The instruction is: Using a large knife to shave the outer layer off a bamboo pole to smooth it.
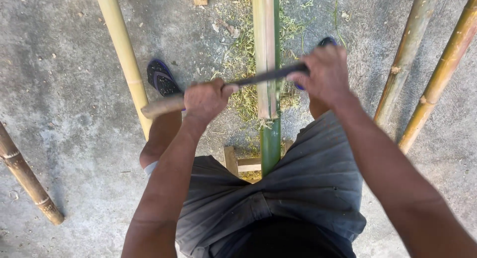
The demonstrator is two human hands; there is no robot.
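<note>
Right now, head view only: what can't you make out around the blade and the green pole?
- Blade tip: covered by the right hand.
- Wooden handle: its middle hidden inside the left hand.
- Green bamboo pole: near end hidden behind the dark shorts; far end cut off by the top edge.
- Wooden stand under the pole: mostly hidden by pole and legs.
- Right sandal: nearly all behind the right hand.
</note>
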